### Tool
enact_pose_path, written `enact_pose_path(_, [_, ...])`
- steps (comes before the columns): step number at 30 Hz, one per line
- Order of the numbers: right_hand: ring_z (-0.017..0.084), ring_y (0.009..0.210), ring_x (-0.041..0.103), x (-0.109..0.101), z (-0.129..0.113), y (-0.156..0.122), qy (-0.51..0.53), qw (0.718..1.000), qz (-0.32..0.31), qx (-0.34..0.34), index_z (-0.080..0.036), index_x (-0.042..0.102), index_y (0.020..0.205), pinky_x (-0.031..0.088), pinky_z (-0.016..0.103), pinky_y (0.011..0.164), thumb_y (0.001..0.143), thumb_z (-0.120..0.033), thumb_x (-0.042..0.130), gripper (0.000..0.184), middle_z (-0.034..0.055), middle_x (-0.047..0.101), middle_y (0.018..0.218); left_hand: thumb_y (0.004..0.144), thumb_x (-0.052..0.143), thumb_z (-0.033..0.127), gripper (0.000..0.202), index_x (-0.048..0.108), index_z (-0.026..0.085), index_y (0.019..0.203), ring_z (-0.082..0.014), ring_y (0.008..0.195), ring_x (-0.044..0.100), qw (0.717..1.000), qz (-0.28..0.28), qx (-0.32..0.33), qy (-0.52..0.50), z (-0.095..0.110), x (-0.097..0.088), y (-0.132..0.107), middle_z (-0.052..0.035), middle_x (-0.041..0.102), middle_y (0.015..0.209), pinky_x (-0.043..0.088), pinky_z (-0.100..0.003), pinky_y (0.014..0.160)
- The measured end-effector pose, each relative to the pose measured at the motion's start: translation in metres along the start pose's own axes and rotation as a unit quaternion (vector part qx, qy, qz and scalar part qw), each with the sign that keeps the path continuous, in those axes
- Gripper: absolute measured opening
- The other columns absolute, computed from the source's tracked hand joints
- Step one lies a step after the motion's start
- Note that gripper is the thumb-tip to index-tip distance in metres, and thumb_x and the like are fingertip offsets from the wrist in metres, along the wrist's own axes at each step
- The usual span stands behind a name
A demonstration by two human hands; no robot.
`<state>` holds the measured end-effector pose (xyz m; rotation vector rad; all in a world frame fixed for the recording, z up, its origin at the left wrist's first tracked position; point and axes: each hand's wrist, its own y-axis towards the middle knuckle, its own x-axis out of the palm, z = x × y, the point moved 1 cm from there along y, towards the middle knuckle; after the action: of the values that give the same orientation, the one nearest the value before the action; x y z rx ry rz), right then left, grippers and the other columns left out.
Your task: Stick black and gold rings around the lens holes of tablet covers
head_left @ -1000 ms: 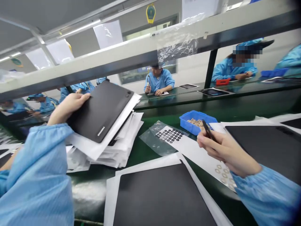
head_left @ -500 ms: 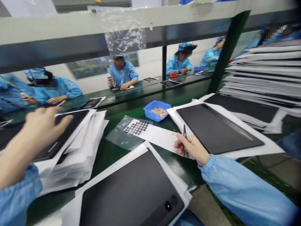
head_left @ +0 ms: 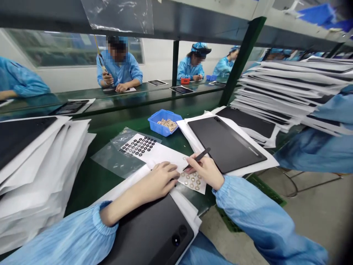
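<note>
My right hand point(head_left: 205, 169) is closed around black tweezers point(head_left: 202, 154), held like a pen with the tip pointing down left. Under the tip lies a white sticker sheet point(head_left: 162, 156), with rows of black rings at its far end and pale rings at its near end. My left hand point(head_left: 158, 182) rests palm down over the sheet's near edge and the far corner of a black tablet point(head_left: 149, 228). Its fingers are loosely bent, with no held object visible. The tablet lies back up on white paper sheets, camera lenses at its near right corner.
A blue bin point(head_left: 162, 127) of small beige pieces stands beyond the sheet, beside a clear plastic bag point(head_left: 113, 158). Another tablet point(head_left: 223, 143) lies on paper at right. Paper-interleaved stacks rise at left point(head_left: 41, 191) and far right point(head_left: 284, 92). Co-workers sit across the bench.
My left hand has moved right from the left stack to the sticker sheet and near tablet. The tweezers in my right hand have tilted from upright to slanting over the sheet. The view has shifted right.
</note>
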<state>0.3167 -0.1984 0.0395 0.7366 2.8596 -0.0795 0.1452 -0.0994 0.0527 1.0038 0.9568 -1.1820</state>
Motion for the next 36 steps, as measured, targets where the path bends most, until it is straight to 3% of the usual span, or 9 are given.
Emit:
enact_pose_path(7, [0.025, 0.062, 0.07, 0.0, 0.016, -0.003, -0.057, 0.997, 0.01, -0.057, -0.023, 0.05, 0.082, 0.057, 0.038, 0.064, 0.08, -0.056, 0.058, 0.034, 0.0057, 0.067, 0.065, 0.097, 0.042, 0.025, 0.028, 0.065, 0.018, 0.11, -0.0276, 0.121, 0.047, 1.0, 0.002, -0.004, -0.012, 0.0, 0.002, 0.0, -0.0105, 0.058, 0.126, 0.039, -0.044, 0.103])
enact_pose_path(12, [0.025, 0.059, 0.069, 0.002, 0.015, 0.0, -0.086, 0.994, 0.001, -0.067, -0.023, 0.051, 0.077, 0.056, 0.037, 0.061, 0.081, -0.056, 0.059, 0.034, 0.0058, 0.068, 0.063, 0.096, 0.044, 0.024, 0.026, 0.065, 0.018, 0.11, -0.0274, 0.119, 0.048, 1.0, 0.004, 0.001, -0.002, 0.0, 0.002, 0.0, -0.0101, 0.058, 0.125, 0.039, -0.045, 0.101])
enact_pose_path(15, [0.024, 0.053, 0.068, 0.001, 0.012, -0.001, -0.047, 0.997, 0.01, -0.065, -0.022, 0.053, 0.075, 0.056, 0.036, 0.055, 0.077, -0.058, 0.062, 0.038, 0.0046, 0.067, 0.058, 0.096, 0.044, 0.025, 0.026, 0.065, 0.018, 0.108, -0.0273, 0.118, 0.049, 1.0, 0.006, 0.005, 0.003, -0.001, 0.003, -0.001, -0.0101, 0.059, 0.125, 0.041, -0.045, 0.1])
enact_pose_path(18, [0.02, 0.048, 0.066, 0.002, 0.006, -0.018, 0.042, 0.997, 0.009, -0.06, -0.02, 0.052, 0.073, 0.055, 0.031, 0.048, 0.077, -0.053, 0.066, 0.036, 0.0018, 0.065, 0.056, 0.096, 0.043, 0.025, 0.026, 0.065, 0.017, 0.109, -0.0278, 0.118, 0.049, 1.0, 0.004, 0.006, 0.01, -0.006, 0.005, 0.001, -0.0104, 0.058, 0.125, 0.041, -0.046, 0.1])
enact_pose_path(23, [0.012, 0.037, 0.057, 0.021, 0.0, -0.075, 0.165, 0.986, -0.029, -0.01, -0.019, 0.052, 0.074, 0.048, 0.021, 0.036, 0.087, -0.042, 0.06, 0.028, -0.0023, 0.06, 0.049, 0.097, 0.042, 0.024, 0.03, 0.064, 0.011, 0.111, -0.0315, 0.123, 0.045, 0.999, 0.029, 0.025, 0.033, -0.011, 0.002, -0.002, -0.0138, 0.057, 0.126, 0.036, -0.049, 0.105])
enact_pose_path(27, [0.009, 0.034, 0.054, 0.038, 0.01, -0.113, 0.237, 0.971, -0.006, 0.023, -0.02, 0.046, 0.076, 0.045, 0.018, 0.034, 0.093, -0.037, 0.053, 0.025, -0.0043, 0.059, 0.047, 0.097, 0.041, 0.02, 0.029, 0.061, 0.008, 0.113, -0.0278, 0.123, 0.045, 0.997, 0.076, 0.025, 0.002, 0.017, -0.009, -0.032, -0.0147, 0.06, 0.12, 0.039, -0.043, 0.106])
enact_pose_path(31, [0.01, 0.036, 0.056, 0.045, 0.019, -0.123, 0.236, 0.971, 0.035, 0.016, -0.021, 0.043, 0.078, 0.046, 0.019, 0.035, 0.094, -0.035, 0.051, 0.023, -0.0044, 0.06, 0.05, 0.095, 0.043, 0.015, 0.021, 0.063, 0.01, 0.103, -0.0233, 0.118, 0.047, 0.994, 0.079, 0.052, -0.051, 0.059, -0.009, -0.077, -0.0107, 0.062, 0.112, 0.043, -0.035, 0.101])
enact_pose_path(36, [0.01, 0.034, 0.054, 0.044, 0.016, -0.124, 0.189, 0.981, 0.053, 0.008, -0.021, 0.043, 0.08, 0.045, 0.019, 0.034, 0.093, -0.035, 0.052, 0.022, -0.0058, 0.057, 0.048, 0.093, 0.046, 0.014, 0.028, 0.058, 0.011, 0.118, -0.0285, 0.114, 0.049, 0.994, 0.031, 0.106, 0.015, 0.08, 0.006, -0.101, -0.0105, 0.061, 0.114, 0.035, -0.05, 0.105])
